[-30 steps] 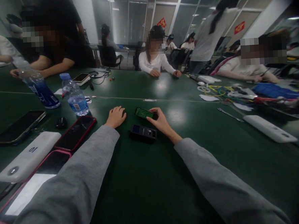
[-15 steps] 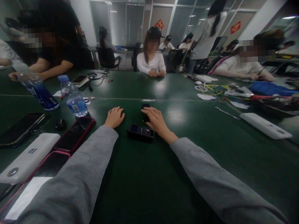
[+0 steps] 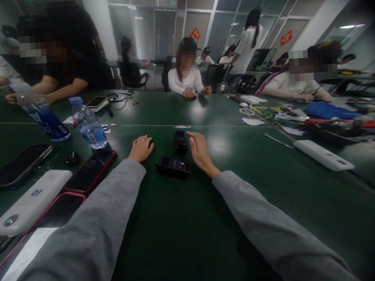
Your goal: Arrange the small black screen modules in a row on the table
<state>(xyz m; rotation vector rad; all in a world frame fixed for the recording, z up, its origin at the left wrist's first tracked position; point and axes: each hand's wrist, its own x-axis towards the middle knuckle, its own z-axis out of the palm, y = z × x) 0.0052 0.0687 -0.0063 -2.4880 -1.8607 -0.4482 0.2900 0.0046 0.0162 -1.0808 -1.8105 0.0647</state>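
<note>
My left hand (image 3: pixel 140 148) rests on the green table (image 3: pixel 186 225) with its fingers curled over a small dark object that is mostly hidden. My right hand (image 3: pixel 200 150) lies flat and open on the table, fingers stretched forward, holding nothing. Just left of its fingers a small black part (image 3: pixel 180 141) lies dark side up. A black box-shaped device (image 3: pixel 173 166) sits between my two wrists. Both arms wear grey sleeves.
Two water bottles (image 3: pixel 88 124), phones (image 3: pixel 92 164), a white power bank (image 3: pixel 29 202) and a small black case (image 3: pixel 71 157) lie at the left. Another white power bank (image 3: pixel 322 154), cables and tools (image 3: pixel 278 141) lie at the right. Several people sit around the far side.
My right hand held a green circuit board, turned it over and put it down. It now lies dark side up and the hand has opened beside it. The left hand stayed put.
</note>
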